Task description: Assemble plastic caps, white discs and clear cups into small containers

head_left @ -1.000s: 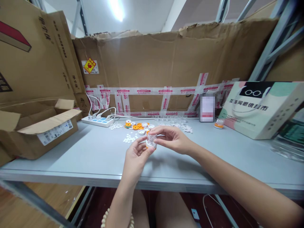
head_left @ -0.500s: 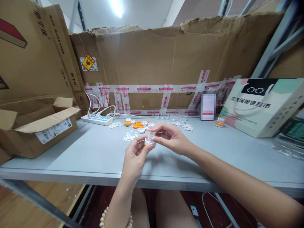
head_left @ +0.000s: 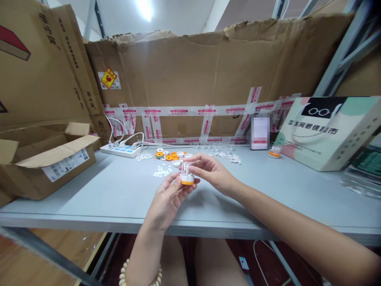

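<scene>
Between both hands, above the tabletop, is a small round container (head_left: pixel 187 179) with a clear top and a white-and-orange base, roughly upright. My left hand (head_left: pixel 167 197) grips its base, thumb at the near left side and fingers beneath. The fingers and thumb of my right hand (head_left: pixel 212 171) are closed on the clear top, hiding part of it. Behind the hands lie orange caps (head_left: pixel 169 157) and white round caps (head_left: pixel 176 163). Several small white discs (head_left: pixel 161 171) are scattered left of them.
On the grey table (head_left: pixel 119 198), a white power strip (head_left: pixel 120 149) and an open carton (head_left: pixel 56 167) stand left. Clear cups (head_left: pixel 220 147) and small white parts (head_left: pixel 233 158) lie at the back. To the right are a phone (head_left: pixel 260 133), a similar container (head_left: pixel 274 152) and a paper bag (head_left: pixel 321 135).
My left hand has shifted its grip on the base, its thumb now further left and fingers extending beneath, so more of the orange band shows. My right hand stays on the clear top.
</scene>
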The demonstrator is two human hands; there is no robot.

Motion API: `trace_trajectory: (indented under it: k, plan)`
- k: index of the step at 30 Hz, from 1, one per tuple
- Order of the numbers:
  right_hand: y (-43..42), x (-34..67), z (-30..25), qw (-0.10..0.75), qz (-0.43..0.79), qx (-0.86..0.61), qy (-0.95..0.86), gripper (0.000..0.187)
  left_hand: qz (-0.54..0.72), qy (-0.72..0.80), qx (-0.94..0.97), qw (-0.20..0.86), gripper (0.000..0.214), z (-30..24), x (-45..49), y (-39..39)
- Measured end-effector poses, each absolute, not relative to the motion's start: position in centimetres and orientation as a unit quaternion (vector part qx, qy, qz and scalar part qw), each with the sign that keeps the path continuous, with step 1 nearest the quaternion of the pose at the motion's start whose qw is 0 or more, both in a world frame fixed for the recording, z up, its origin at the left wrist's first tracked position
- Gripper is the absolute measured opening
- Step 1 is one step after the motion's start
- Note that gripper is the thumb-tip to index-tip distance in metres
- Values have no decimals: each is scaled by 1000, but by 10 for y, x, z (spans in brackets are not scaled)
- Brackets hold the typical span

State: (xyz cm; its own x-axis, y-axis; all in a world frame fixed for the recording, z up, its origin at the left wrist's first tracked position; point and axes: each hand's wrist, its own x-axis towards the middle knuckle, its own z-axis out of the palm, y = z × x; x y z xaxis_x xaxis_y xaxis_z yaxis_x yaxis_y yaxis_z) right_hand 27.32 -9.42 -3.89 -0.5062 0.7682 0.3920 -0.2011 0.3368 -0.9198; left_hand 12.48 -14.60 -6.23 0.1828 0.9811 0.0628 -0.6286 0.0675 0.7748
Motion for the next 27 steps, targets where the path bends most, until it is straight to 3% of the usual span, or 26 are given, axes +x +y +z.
trace_trajectory:
  k: [8,18,27]
  plan:
    - [-90,271,-42,490,537,-210,-654,21,591,276,379,656,30,-64,127,-146]
    - [-92,278,-39,470,504,-211,-693,20,633,318,463,533,29,-66,131,-147]
    - [-92,276,-45,511,461,-186,-701,13,626,347,518,470,26,-70,131,-148]
